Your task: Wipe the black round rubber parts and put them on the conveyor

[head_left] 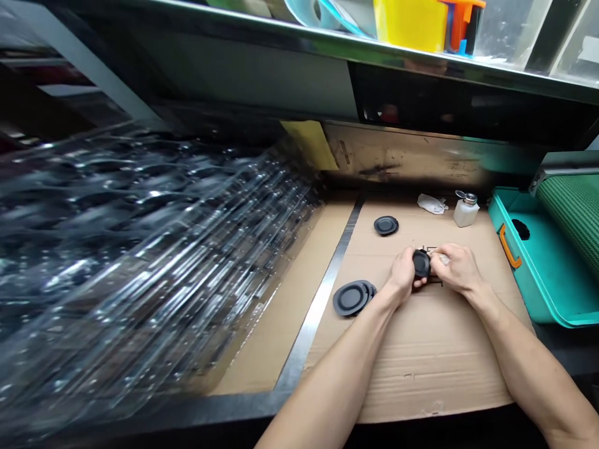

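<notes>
Left hand [401,272] and right hand [457,268] gripped a black disc [421,263], fingers clenched | beyond it: one separate disc [386,226] | left of it: overlapping discs [352,298]

Clear plastic trays [140,262] lie left; a dispenser bottle [466,211] and teal bin [528,293] stand right.

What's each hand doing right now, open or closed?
Left hand: closed, holding a black round disc.
Right hand: closed on a white wipe, pressing it against the disc.
</notes>
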Tool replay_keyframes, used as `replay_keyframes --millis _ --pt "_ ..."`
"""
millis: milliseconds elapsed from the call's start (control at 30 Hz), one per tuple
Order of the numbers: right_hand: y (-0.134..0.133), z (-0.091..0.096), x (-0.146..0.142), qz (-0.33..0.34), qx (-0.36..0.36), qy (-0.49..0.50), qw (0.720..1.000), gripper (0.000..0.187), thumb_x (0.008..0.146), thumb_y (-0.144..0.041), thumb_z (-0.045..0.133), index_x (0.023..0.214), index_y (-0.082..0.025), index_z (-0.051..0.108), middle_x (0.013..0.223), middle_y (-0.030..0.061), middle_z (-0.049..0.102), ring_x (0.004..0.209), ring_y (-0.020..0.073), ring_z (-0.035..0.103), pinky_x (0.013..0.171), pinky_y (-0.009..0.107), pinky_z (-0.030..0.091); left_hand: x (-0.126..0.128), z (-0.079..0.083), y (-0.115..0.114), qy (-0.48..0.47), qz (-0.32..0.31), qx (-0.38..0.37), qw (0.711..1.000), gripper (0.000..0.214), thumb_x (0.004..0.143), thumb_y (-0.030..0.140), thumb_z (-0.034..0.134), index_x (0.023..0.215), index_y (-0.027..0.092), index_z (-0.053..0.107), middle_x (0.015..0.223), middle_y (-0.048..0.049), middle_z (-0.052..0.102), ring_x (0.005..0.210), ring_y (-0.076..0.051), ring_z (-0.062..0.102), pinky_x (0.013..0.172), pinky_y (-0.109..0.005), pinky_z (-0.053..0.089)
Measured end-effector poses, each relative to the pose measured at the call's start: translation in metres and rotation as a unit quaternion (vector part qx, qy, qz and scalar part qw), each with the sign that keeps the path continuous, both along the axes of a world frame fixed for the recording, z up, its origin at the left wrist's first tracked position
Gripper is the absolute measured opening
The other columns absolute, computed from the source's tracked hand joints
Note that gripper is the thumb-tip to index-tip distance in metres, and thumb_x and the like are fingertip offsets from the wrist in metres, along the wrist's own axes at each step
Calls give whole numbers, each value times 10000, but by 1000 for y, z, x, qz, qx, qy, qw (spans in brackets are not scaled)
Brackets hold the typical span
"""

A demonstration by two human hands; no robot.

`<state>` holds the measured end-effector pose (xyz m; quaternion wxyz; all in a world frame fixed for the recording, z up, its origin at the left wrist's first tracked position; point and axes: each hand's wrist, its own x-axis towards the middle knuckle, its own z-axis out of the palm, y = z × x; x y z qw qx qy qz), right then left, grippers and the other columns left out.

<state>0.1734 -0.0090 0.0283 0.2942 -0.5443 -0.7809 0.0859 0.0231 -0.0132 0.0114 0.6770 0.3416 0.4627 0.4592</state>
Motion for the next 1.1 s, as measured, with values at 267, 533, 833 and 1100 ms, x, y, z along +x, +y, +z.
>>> replay_keyframes --millis 267,533,833,1100 --pt "20 -21 18 -85 42 77 992 242 854 -360 544 776 -214 721 806 43 754 708 180 668 675 260 459 -13 15 6 -306 -53 -191 931 478 1025 325 278 1175 -15 580 833 -216 712 522 -149 609 438 -212 523" --pt "30 -37 25 -119 10 42 992 266 858 -388 538 806 -221 740 826 48 768 723 190 678 674 260 462 -12 18 3 -316 -43 -194 928 517 1053 350 236 1171 -27 570 797 -210 711 513 -141 630 449 -174 536" --pt "31 -40 25 -116 -17 45 992 246 849 -375 547 833 -236 749 833 30 768 762 190 693 729 259 492 -12 17 2 -322 -49 -186 927 542 1057 367 241 1224 -39 559 832 -225 730 538 -158 666 478 -191 561" --pt "31 -40 25 -113 -16 47 992 245 854 -363 545 834 -238 755 845 27 770 768 183 696 725 251 489 -10 18 1 -312 -28 -187 931 539 1063 378 239 1167 -28 578 824 -226 727 579 -166 692 513 -184 573"
